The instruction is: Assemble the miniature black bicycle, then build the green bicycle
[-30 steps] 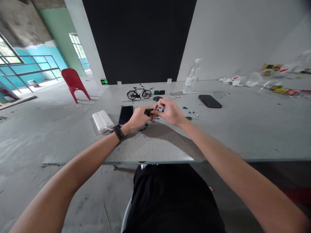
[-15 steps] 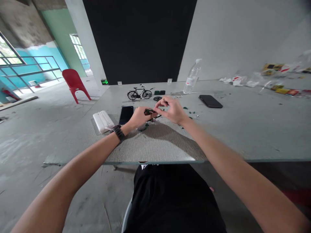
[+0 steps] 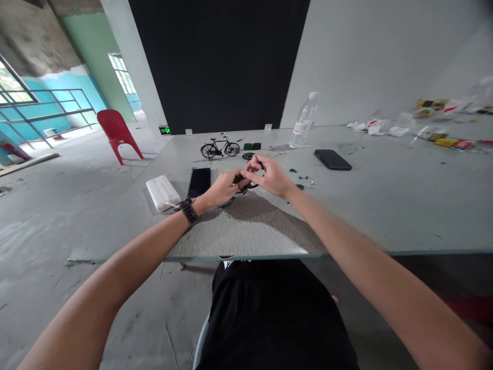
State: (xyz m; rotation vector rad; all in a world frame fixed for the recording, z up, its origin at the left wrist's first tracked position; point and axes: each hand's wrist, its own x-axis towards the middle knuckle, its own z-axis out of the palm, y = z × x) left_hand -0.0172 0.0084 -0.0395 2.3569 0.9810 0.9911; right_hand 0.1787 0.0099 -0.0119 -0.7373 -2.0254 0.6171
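Observation:
My left hand (image 3: 224,188) is closed round a small dark model bicycle part (image 3: 242,189), held just above the table. My right hand (image 3: 268,176) meets it from the right, thumb and forefinger pinched at the same part; whether a smaller piece sits in that pinch is hidden. Behind the hands lies a loose model wheel (image 3: 248,155), partly covered by the right fingers. A finished-looking black model bicycle (image 3: 220,148) stands upright farther back. Small green pieces (image 3: 300,187) are scattered to the right of my right hand. Another dark green piece (image 3: 227,204) lies below my left hand.
Left of my hands are a dark phone (image 3: 200,182) and a white power-bank-like block (image 3: 162,193). A clear bottle (image 3: 303,122) stands at the back, with a black phone-like case (image 3: 333,159) to its right. Plastic bags and packets (image 3: 449,141) lie far right. The table's edge (image 3: 246,257) runs before me.
Both hands stay together at the model part. My left hand and the part have shifted and turned slightly, while the right fingers have moved a little. The whole view has drifted slightly.

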